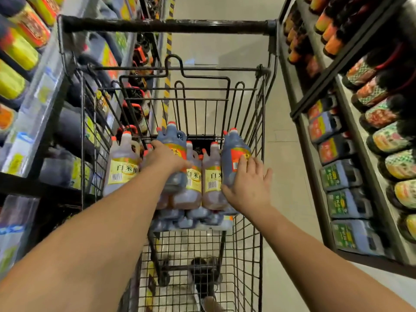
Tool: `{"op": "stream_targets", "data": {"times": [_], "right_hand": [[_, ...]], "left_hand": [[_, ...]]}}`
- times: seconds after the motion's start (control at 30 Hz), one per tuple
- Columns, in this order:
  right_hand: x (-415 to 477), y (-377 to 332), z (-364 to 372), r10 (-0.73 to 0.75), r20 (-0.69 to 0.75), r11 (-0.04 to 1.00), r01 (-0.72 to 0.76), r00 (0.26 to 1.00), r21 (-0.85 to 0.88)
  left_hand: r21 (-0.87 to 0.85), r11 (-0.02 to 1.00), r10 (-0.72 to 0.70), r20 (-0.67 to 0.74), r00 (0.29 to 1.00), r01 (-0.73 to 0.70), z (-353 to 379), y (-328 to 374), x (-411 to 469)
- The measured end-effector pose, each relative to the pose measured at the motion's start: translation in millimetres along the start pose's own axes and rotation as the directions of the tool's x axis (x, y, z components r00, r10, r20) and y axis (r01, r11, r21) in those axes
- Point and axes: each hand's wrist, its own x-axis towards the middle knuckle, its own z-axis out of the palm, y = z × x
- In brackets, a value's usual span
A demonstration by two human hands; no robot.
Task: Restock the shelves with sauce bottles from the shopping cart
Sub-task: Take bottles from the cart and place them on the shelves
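A black wire shopping cart (254,122) stands in the aisle below me. Several sauce bottles with orange caps and yellow labels are stacked at its far end. My left hand (165,159) grips a dark bottle with an orange label (174,140), lifted above the pile. My right hand (247,184) wraps around a second dark bottle (234,154) at the cart's right side, thumb under its base. Paler bottles with yellow labels (121,165) lie beside and between the two.
Stocked shelves line both sides: the left shelf (42,104) holds large jugs and yellow-labelled bottles, the right shelf (351,167) holds dark bottles and green-labelled jugs. The cart handle (162,25) crosses the top. Tiled floor runs between cart and right shelf.
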Motion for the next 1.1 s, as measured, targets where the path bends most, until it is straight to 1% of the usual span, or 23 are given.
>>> {"op": "stream_targets", "data": {"times": [0.07, 0.2, 0.27, 0.33, 0.4, 0.5, 0.57, 0.63, 0.73, 0.8, 0.9, 1.0, 1.03, 1.1], "right_hand": [[1, -5, -3, 0.036, -0.003, 0.999, -0.036, 0.999, -0.020], [8, -16, -14, 0.059, -0.031, 0.989, -0.063, 0.998, -0.136], [17, -22, -23, 0.077, -0.003, 0.989, -0.077, 0.997, -0.128], [30, -26, -29, 0.101, 0.058, 0.990, -0.094, 0.993, -0.106], [45, -28, -32, 0.103, 0.119, 0.984, -0.084, 0.987, -0.156], [62, -31, -34, 0.149, 0.185, 0.977, -0.117, 0.971, -0.176], [66, -38, -33, 0.210, 0.213, 0.970, -0.177, 0.954, -0.164], [64, -40, -32, 0.299, 0.218, 0.949, -0.267, 0.929, -0.166], [67, -43, -28, 0.351, 0.200, 0.936, -0.335, 0.915, -0.110], [70, -43, -27, 0.353, 0.187, 0.935, -0.337, 0.917, -0.114], [72, -44, -26, 0.349, 0.160, 0.932, -0.324, 0.923, -0.166], [66, -42, -22, 0.293, 0.101, 0.940, -0.267, 0.951, -0.212], [64, -41, -20, 0.271, 0.080, 0.946, -0.250, 0.959, -0.207], [58, -40, -21, 0.267, 0.083, 0.960, -0.258, 0.960, -0.107]], "left_hand": [[-0.040, 0.999, 0.011, -0.016, 1.000, -0.012, 1, -6, 0], [-0.230, 0.970, 0.064, -0.066, 0.996, -0.078, 3, -23, -9], [-0.335, 0.936, 0.081, -0.092, 0.992, -0.108, 3, -34, -17], [-0.420, 0.899, 0.091, -0.099, 0.991, -0.124, 4, -46, -25], [-0.476, 0.868, 0.101, -0.106, 0.989, -0.140, 5, -61, -36], [-0.485, 0.856, 0.120, -0.148, 0.982, -0.178, 5, -82, -52], [-0.490, 0.852, 0.116, -0.171, 0.978, -0.187, 3, -96, -61], [-0.520, 0.835, 0.108, -0.161, 0.981, -0.177, 5, -105, -68], [-0.530, 0.831, 0.084, -0.177, 0.981, -0.167, 5, -127, -77], [-0.541, 0.828, 0.058, -0.180, 0.982, -0.148, 5, -141, -82], [-0.607, 0.781, 0.045, -0.177, 0.983, -0.146, 10, -159, -91], [-0.643, 0.754, 0.024, -0.175, 0.984, -0.133, 13, -174, -100], [-0.651, 0.747, 0.021, -0.176, 0.984, -0.132, 13, -177, -102], [-0.662, 0.737, 0.015, -0.184, 0.983, -0.135, 14, -182, -109]]}}
